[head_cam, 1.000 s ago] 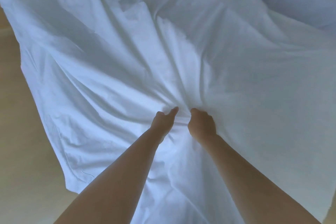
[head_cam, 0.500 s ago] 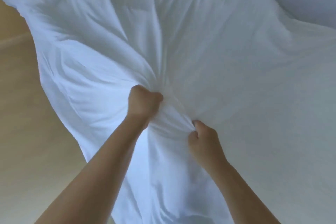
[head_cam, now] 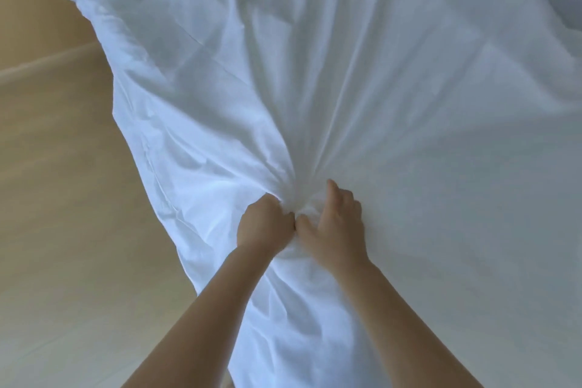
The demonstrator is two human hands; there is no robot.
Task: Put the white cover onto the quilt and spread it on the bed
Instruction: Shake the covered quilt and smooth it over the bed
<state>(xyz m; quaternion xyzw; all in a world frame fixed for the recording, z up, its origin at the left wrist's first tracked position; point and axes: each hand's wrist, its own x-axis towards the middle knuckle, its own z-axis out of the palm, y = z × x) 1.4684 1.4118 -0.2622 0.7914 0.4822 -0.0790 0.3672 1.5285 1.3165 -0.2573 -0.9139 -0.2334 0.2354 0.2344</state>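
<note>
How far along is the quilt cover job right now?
Done: the white cover looks padded, so the quilt seems to be inside. In hand: the left hand grips a bunched gather and the right hand pinches beside it. Left: creases fan out and one side overhangs the floor, so spreading flat remains.

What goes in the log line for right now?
left hand: grips white cover bunch | right hand: on bunch, grip unclear

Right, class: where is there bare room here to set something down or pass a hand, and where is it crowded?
Free: the floor left of the cover's edge, and the smoother cover right of the right hand. Crowded: the gathered folds where the left hand and right hand meet.
</note>
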